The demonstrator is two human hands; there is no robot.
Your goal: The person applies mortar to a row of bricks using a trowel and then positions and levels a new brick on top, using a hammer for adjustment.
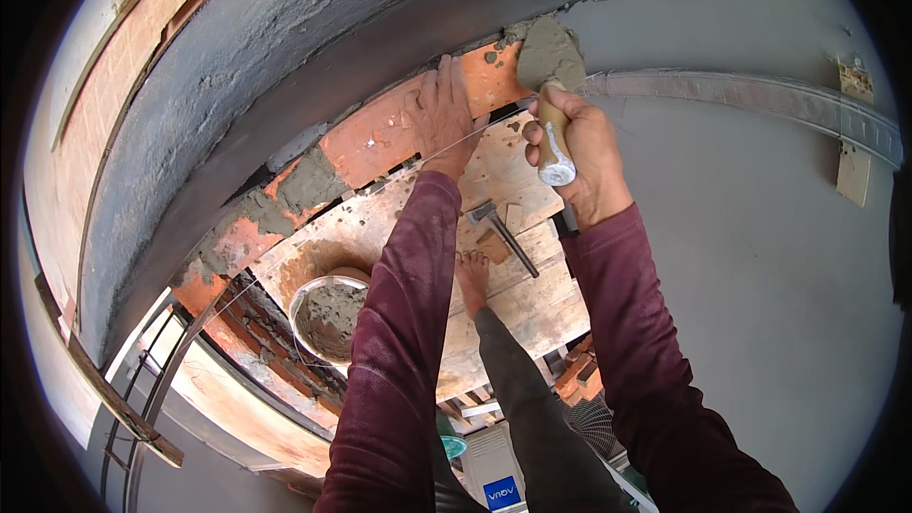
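My right hand [591, 154] is closed round the wooden handle of a trowel [551, 52], its blade coated with grey mortar. The blade lies against the far right end of a row of orange bricks [370, 141], where mortar [518, 31] is heaped beside the wall. My left hand [440, 116] lies flat on the bricks left of the blade, fingers stretched out and holding nothing. Lower left along the row, mortar [312, 180] covers part of the bricks. A thin string [467, 137] runs along the near side of the row, passing by my left wrist.
A mortar bucket [296, 309] stands on the plank platform [522, 313], near a hammer [503, 236] and my bare foot [472, 275]. Loose bricks [578, 378] are stacked below. A long metal bar [731, 87] crosses the grey wall at right. Steel rods [142, 389] stand lower left.
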